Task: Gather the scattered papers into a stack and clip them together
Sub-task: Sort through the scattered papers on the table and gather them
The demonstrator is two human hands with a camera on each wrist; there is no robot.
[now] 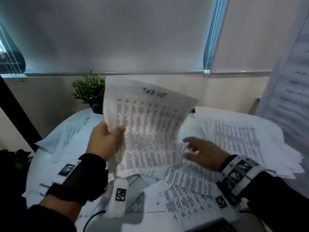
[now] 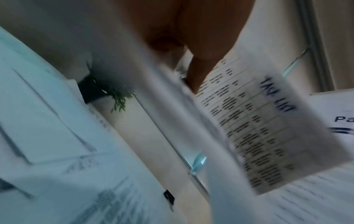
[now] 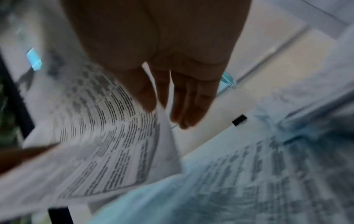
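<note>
Head view: left hand point(image 1: 104, 142) grips raised papers point(image 1: 147, 124); right hand point(image 1: 203, 152), seemingly spread, just beside.

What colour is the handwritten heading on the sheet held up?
Blue ink, on the held sheet the left hand grips; clearest in the left wrist view.

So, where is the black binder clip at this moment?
In the head view, the black binder clip lies at the table's far edge, just right of the raised sheet that the left hand holds, beside the right-side papers.

Two hands point(image 1: 107, 141), one lifted sheet point(image 1: 147, 124), many scattered papers point(image 1: 192, 190), one potted plant point(image 1: 90, 91), one black binder clip point(image 3: 239, 120)
</note>
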